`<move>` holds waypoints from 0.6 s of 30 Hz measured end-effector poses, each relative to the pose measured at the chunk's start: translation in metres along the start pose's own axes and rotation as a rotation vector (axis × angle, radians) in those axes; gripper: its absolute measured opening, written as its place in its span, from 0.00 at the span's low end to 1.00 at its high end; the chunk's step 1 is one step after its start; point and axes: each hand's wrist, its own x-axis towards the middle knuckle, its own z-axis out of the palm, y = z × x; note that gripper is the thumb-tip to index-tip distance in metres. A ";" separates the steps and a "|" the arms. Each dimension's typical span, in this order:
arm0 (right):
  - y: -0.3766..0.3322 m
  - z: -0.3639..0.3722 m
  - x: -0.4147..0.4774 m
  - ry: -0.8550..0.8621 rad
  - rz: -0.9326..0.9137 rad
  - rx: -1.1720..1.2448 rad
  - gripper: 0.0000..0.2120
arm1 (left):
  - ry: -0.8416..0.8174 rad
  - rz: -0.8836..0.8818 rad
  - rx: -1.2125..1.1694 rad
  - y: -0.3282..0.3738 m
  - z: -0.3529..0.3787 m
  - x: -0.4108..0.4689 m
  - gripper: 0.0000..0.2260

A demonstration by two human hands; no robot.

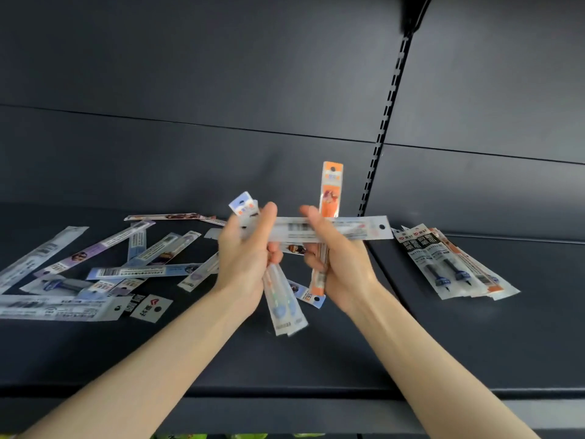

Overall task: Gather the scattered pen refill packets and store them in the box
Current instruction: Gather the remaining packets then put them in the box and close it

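Note:
Both hands are raised above a dark shelf (316, 359). My left hand (247, 264) grips a small bunch of pen refill packets (285, 312) with blue tops and blurred lower ends. My right hand (335, 267) holds an upright orange packet (330, 191). A long clear packet (335, 228) lies crosswise between the two hands, touched by both. Several loose packets (104, 267) lie scattered on the shelf to the left. A fanned stack of packets (449, 264) rests on the right. No box is in view.
The shelf has a dark back wall (221, 74) with a slotted upright rail (386, 131) right of centre. The shelf's front edge (285, 394) runs across the bottom. Something green (247, 436) shows below it.

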 end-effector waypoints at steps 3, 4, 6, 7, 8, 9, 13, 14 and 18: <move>-0.010 -0.002 0.009 0.077 -0.028 0.199 0.07 | -0.033 -0.037 0.008 0.004 -0.001 0.003 0.11; -0.013 -0.006 0.012 0.082 -0.027 0.277 0.08 | 0.001 -0.059 -0.050 0.008 -0.004 0.006 0.11; -0.017 -0.014 0.015 0.058 -0.013 0.352 0.10 | 0.053 -0.068 -0.203 0.015 -0.009 0.014 0.07; -0.018 -0.017 0.015 0.037 0.003 0.317 0.10 | 0.062 -0.052 -0.227 0.018 -0.012 0.017 0.07; -0.016 -0.020 0.014 0.016 0.027 0.238 0.10 | 0.059 -0.032 -0.213 0.018 -0.015 0.018 0.08; -0.015 -0.020 0.012 -0.013 0.058 0.138 0.11 | 0.040 -0.010 -0.194 0.018 -0.016 0.019 0.09; -0.007 -0.015 0.005 -0.186 0.131 -0.219 0.12 | -0.170 0.006 -0.144 0.012 -0.015 0.014 0.08; -0.006 -0.012 0.003 -0.221 0.124 -0.288 0.10 | -0.220 -0.002 -0.138 0.011 -0.013 0.011 0.08; -0.004 -0.004 -0.002 -0.313 0.110 -0.423 0.05 | -0.345 0.020 -0.075 0.010 -0.006 0.002 0.09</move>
